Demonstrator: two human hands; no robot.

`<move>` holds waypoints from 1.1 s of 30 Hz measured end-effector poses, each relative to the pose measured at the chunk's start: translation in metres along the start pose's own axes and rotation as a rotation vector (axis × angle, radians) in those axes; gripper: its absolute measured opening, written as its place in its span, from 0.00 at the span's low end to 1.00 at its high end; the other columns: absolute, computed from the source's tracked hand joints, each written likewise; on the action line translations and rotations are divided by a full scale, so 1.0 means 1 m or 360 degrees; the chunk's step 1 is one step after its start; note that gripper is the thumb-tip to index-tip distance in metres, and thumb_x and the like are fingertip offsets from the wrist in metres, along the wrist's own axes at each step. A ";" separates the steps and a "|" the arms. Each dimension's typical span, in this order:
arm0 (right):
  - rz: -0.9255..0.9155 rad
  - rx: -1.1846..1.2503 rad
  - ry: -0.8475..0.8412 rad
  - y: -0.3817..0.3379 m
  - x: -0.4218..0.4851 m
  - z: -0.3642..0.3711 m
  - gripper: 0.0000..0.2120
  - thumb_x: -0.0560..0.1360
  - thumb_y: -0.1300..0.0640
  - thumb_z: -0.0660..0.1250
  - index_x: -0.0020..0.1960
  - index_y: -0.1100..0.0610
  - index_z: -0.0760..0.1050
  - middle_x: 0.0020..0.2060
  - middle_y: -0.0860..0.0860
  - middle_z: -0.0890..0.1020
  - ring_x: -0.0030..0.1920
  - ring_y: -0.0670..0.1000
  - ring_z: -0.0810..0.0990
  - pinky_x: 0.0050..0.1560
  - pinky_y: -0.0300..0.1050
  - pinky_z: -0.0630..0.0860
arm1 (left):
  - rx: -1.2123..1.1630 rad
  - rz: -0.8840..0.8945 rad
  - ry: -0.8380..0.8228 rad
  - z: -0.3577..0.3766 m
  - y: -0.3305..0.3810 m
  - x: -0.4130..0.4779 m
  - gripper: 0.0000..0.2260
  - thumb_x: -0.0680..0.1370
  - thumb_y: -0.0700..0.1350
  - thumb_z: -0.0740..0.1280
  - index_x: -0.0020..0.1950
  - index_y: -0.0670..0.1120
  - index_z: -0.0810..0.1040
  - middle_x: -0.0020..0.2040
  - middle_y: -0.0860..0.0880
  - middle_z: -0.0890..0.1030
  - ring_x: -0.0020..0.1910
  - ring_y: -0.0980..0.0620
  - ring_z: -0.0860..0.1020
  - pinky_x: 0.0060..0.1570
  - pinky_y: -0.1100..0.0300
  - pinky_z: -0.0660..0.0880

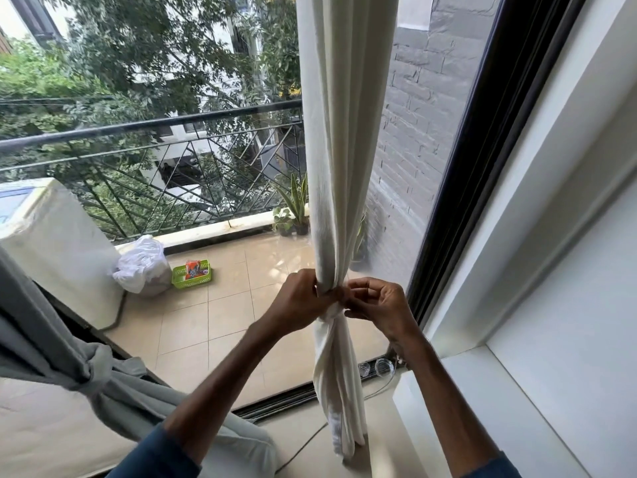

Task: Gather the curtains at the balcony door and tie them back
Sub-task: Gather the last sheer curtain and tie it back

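Head view: tying back the white curtain (344, 150) at the balcony door. The curtain is hanging gathered into one narrow column just inside the glass, near the black door frame (482, 167), with a knot (332, 313) forming at its waist. The left hand (300, 298) is closing around the bundle at the knot, fingers curled and pressed against the cloth. The right hand (379, 301) is pinching a fold of fabric at the knot's right side between thumb and fingertips; the exact strand is hidden by the fingers. A grey curtain (69, 360), at lower left, is already hanging knotted. To finish the step well, the left hand probably needs to be holding the gathers firm while the right is drawing the loose end snug, keeping the folds even so the knot is not slipping down the column.
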State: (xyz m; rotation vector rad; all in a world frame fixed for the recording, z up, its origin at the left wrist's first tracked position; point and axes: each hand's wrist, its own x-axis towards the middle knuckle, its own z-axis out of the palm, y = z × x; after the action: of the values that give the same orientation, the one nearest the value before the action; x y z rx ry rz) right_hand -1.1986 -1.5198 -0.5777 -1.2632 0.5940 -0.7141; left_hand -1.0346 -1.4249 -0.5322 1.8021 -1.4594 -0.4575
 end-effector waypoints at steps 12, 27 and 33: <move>-0.0057 -0.0097 -0.0105 0.003 0.011 -0.010 0.12 0.66 0.59 0.80 0.47 0.61 0.85 0.41 0.59 0.86 0.41 0.51 0.85 0.39 0.43 0.84 | 0.0048 -0.0015 -0.0079 -0.001 -0.006 0.013 0.19 0.70 0.52 0.77 0.41 0.35 0.81 0.37 0.35 0.82 0.32 0.51 0.74 0.32 0.43 0.75; 0.0055 -0.0199 0.0483 0.060 -0.003 -0.025 0.07 0.76 0.61 0.74 0.54 0.57 0.84 0.45 0.53 0.88 0.43 0.54 0.88 0.35 0.45 0.82 | -0.0363 -0.0338 0.0328 0.060 -0.026 -0.051 0.16 0.79 0.59 0.65 0.38 0.51 0.80 0.33 0.53 0.82 0.28 0.52 0.81 0.27 0.48 0.79; 0.0327 -0.0239 0.0586 0.095 -0.029 -0.050 0.05 0.77 0.62 0.72 0.52 0.58 0.84 0.42 0.55 0.87 0.39 0.52 0.86 0.36 0.47 0.83 | -0.0306 -0.0377 -0.0221 0.125 -0.025 -0.029 0.16 0.78 0.57 0.62 0.48 0.47 0.81 0.39 0.52 0.84 0.34 0.57 0.82 0.37 0.53 0.82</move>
State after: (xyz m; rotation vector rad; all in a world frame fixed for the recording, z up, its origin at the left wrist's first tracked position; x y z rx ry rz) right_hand -1.2400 -1.5154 -0.6806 -1.1935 1.0802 -0.7447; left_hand -1.1120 -1.4374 -0.6367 1.8229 -1.2484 -0.8287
